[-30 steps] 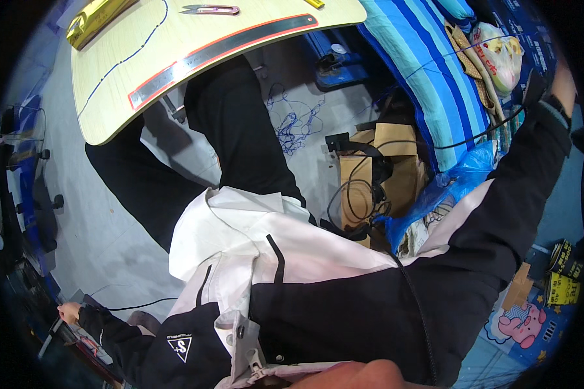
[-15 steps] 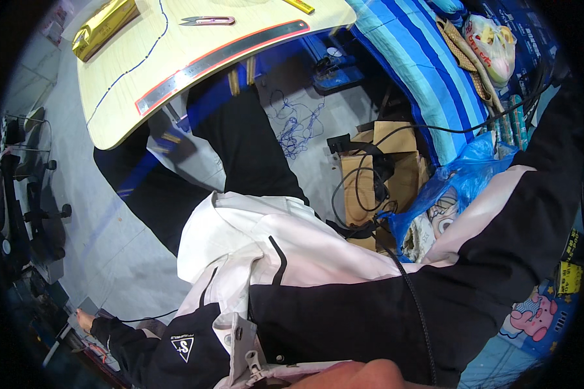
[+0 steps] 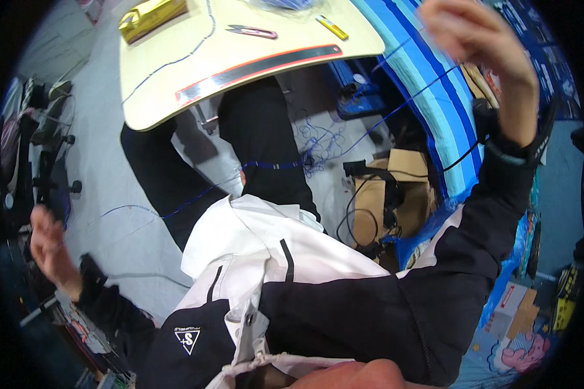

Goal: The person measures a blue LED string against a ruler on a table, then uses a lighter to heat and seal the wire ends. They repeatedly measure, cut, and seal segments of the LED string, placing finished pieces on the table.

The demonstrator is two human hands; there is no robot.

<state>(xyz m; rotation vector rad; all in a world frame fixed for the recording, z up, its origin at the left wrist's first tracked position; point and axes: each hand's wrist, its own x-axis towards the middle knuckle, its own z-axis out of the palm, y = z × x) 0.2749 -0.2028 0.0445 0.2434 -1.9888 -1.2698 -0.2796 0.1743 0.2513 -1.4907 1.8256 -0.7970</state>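
Observation:
A thin blue cord stretches across my black-trousered lap, with a loose tangle of it over the floor. My right hand is raised at the upper right, smeared by motion, with its fingers closed on strands running up from the tangle. Out at the far left, my left hand has curled fingers, and the cord's faint other end leads to it. On the pale table lie another length of blue cord, red-handled thread snips, a red-edged metal ruler and a yellow cutter.
A yellow package sits on the table's far left. Blue striped fabric hangs along the right. Beside my legs stands an open cardboard box with black cables. Wheeled chair bases are at the left.
My right hand has come into view, lifted at the upper right. My left hand has risen. The blue cord now spans my lap, and the table appears shifted to the right.

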